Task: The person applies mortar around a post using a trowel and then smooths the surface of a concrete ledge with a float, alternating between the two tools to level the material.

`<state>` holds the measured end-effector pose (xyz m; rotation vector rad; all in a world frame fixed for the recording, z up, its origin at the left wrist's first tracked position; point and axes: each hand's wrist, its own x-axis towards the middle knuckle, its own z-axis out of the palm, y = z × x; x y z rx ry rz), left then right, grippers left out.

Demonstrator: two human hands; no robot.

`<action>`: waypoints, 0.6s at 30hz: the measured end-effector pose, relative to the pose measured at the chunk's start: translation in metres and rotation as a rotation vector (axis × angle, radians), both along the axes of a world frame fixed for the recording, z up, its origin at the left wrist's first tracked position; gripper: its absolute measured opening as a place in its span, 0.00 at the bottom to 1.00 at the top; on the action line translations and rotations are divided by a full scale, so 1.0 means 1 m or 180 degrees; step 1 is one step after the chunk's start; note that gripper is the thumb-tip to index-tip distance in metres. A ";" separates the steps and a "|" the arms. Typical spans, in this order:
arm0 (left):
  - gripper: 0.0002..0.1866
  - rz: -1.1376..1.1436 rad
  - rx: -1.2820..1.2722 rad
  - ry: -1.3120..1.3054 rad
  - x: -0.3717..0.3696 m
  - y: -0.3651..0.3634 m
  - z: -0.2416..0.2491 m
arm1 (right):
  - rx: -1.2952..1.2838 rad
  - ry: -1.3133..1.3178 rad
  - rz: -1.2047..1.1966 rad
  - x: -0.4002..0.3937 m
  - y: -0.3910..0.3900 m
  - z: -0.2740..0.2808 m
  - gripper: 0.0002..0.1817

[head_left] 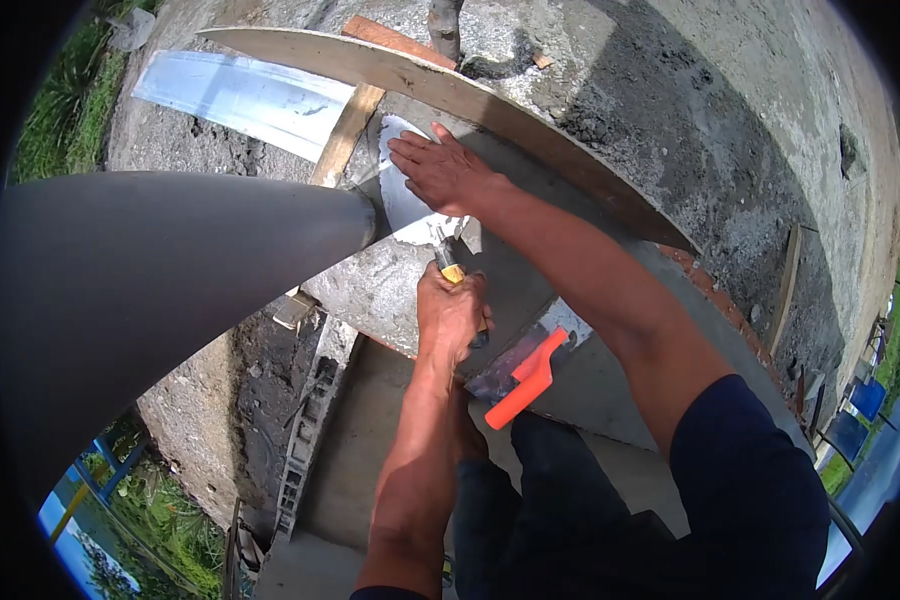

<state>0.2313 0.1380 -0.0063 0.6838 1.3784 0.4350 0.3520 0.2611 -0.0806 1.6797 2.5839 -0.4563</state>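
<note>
My left hand [452, 305] is wrapped round the black-and-yellow handle of a trowel [451, 272]. Its neck points away from me, towards a glaring white patch on the grey cement surface [510, 260]; glare hides the blade's outline. Over that patch my right hand [442, 172] lies palm down, fingers stretched out and a little apart. A finishing trowel [528, 378] with an orange handle and a smeared metal plate rests on the cement near my knees, touched by neither hand.
A thick grey pipe [190, 225] reaches in from the left, close to my hands. A curved board [530, 115] edges the cement at the far side. Beside it are a wooden strip [348, 135] and a metal sheet [245, 100]. A hollow block [315, 425] stands lower left.
</note>
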 end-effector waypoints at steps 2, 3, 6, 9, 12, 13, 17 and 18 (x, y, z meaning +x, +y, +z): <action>0.11 0.0019 0.0047 0.0028 -0.006 0.011 -0.002 | 0.0132 0.0020 0.0025 -0.003 0.009 -0.012 0.27; 0.11 -0.0111 -0.0038 0.0187 -0.010 0.018 -0.003 | 0.0146 0.0013 0.0013 -0.004 0.013 -0.014 0.27; 0.11 -0.0616 -0.0226 0.0474 -0.017 0.039 0.015 | 0.0231 0.0065 -0.0038 -0.004 0.020 -0.017 0.26; 0.11 -0.0434 -0.0093 0.0362 -0.016 0.035 -0.006 | 0.0234 0.0183 -0.0081 -0.005 0.022 -0.018 0.25; 0.11 -0.0593 -0.0072 0.0409 -0.019 0.037 -0.021 | 0.0134 0.0229 -0.0212 -0.004 0.024 -0.019 0.24; 0.11 -0.0707 -0.0079 0.0459 -0.021 0.042 -0.022 | 0.0103 0.0229 -0.0272 -0.002 0.026 -0.017 0.24; 0.10 -0.1028 -0.0128 0.0505 -0.031 0.048 -0.010 | -0.0139 0.0351 -0.0562 0.005 0.017 -0.009 0.24; 0.10 -0.1152 -0.0201 0.0506 -0.033 0.047 -0.010 | -0.0088 0.0325 -0.0624 0.005 0.011 -0.014 0.24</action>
